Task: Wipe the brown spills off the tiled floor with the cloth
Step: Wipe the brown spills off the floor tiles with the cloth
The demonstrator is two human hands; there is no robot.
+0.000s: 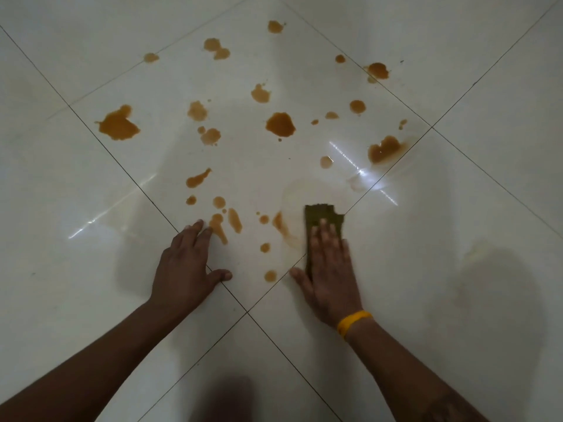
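Several brown spills dot the glossy white tiled floor; the biggest are a blot at the left, a round one in the middle and one at the right. My right hand lies flat, pressing an olive-brown cloth onto the floor. Only the cloth's far end shows past my fingers. A pale smeared patch lies just beyond the cloth, with a brown streak on its left. My left hand rests flat on the floor, fingertips beside a small drip.
Dark grout lines cross diagonally and meet at a joint between my forearms. A yellow band circles my right wrist. A faint wet mark shows on the tile at the right. A dark blurred shape sits at the bottom edge.
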